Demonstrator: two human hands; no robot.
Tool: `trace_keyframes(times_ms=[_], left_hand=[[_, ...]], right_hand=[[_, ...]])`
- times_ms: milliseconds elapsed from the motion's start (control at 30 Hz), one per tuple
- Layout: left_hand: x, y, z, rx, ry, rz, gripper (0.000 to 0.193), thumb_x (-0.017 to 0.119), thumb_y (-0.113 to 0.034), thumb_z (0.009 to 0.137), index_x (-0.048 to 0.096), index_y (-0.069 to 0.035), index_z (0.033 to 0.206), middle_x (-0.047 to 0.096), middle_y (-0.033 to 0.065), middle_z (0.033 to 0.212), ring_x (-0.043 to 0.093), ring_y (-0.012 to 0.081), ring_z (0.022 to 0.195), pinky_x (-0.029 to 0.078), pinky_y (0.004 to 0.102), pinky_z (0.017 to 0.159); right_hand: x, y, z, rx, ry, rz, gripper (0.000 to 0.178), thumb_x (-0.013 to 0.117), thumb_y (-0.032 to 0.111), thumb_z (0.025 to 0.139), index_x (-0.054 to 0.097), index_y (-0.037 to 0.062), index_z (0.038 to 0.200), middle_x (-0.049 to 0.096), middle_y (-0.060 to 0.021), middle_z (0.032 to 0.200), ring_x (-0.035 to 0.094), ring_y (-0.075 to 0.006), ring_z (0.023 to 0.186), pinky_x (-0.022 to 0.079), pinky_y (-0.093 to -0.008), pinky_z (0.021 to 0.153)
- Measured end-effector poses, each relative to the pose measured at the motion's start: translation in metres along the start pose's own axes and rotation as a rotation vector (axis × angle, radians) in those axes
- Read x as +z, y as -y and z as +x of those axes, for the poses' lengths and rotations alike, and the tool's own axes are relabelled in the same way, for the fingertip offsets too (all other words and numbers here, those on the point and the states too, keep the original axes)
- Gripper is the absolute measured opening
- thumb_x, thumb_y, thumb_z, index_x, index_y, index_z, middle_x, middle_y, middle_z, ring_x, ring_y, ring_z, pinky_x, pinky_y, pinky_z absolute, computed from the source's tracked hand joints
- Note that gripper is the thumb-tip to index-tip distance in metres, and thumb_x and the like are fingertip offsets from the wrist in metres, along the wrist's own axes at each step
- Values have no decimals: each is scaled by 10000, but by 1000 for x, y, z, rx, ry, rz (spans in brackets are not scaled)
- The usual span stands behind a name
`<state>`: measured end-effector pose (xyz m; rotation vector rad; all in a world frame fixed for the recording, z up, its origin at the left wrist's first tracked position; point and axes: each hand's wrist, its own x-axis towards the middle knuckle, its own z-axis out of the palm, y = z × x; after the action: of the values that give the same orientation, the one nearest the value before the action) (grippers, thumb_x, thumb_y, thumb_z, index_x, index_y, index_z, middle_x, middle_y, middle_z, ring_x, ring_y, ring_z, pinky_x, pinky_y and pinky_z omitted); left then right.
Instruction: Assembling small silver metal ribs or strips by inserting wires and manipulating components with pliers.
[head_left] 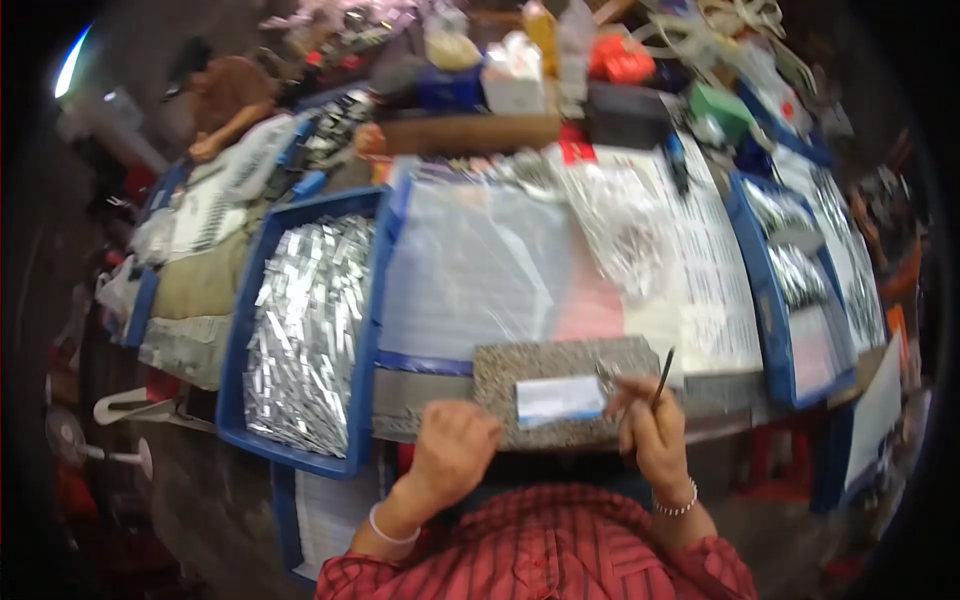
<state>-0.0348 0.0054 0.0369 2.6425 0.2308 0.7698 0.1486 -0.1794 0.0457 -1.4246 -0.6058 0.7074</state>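
Note:
A speckled grey-brown slab [500, 362] lies at the near edge of the table, with a white rectangular piece with a blue edge [558, 400] on it. My left hand [458, 448] is closed at the slab's left near corner; whatever its curled fingers hold, if anything, is hidden. At the slab's right end, my right hand [655, 435] grips a thin dark stick [665, 372], perhaps a pen or tweezers, which points up and away from me. Beside its fingertips is a small shiny clear patch [610, 370], too blurred to name.
A blue tray [228, 385] full of shiny metal strips stands on the left. Beyond the slab lie a clear plastic sheet [480, 260] and a plastic bag of small parts [630, 235]. Another blue tray [760, 270] is on the right. A person [235, 95] works at the far left.

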Motion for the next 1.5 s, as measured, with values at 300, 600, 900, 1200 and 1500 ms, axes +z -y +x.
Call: trace_keyframes(times_ms=[300, 600, 900, 1200, 1500], left_hand=[[-9, -44, -40, -138, -35, -234, 153, 654, -90, 820, 589, -26, 942, 614, 90, 858, 611, 252, 778, 478, 325, 711], [3, -53, -44, -549, 280, -941, 252, 567, -153, 925, 608, -9, 1128, 658, 36, 945, 574, 65, 882, 466, 233, 784], [4, -79, -64, -715, 330, -1053, 216, 565, -160, 917, 617, 8, 1042, 658, 69, 860, 592, 97, 811, 476, 257, 736], [-31, -37, -173, -774, -103, -472, 162, 587, -191, 855, 646, -42, 876, 638, 128, 737, 631, 226, 646, 483, 337, 599], [-60, 78, -326, -1105, -487, 406, 140, 616, -149, 826, 658, -17, 847, 637, 146, 813, 616, 290, 743, 470, 372, 651]], right_hand=[[22, 0, -17, 132, 159, -20, 79, 637, 14, 830, 638, -26, 898, 654, -64, 680, 558, -64, 526, 433, -190, 467], [35, 30, -28, -233, 311, -311, 88, 658, 72, 840, 669, -15, 837, 546, -15, 556, 477, -64, 481, 363, -243, 437], [30, 20, -43, -151, 360, -265, 96, 637, 52, 848, 658, -9, 920, 548, -19, 587, 466, -57, 492, 356, -235, 442], [34, 11, -46, 86, 324, -151, 115, 547, 60, 899, 606, -16, 962, 665, -88, 767, 436, -40, 490, 333, -176, 447], [69, -1, -56, 54, 522, -378, 120, 575, 68, 876, 627, -38, 893, 662, -88, 771, 550, -100, 607, 421, -212, 551]])
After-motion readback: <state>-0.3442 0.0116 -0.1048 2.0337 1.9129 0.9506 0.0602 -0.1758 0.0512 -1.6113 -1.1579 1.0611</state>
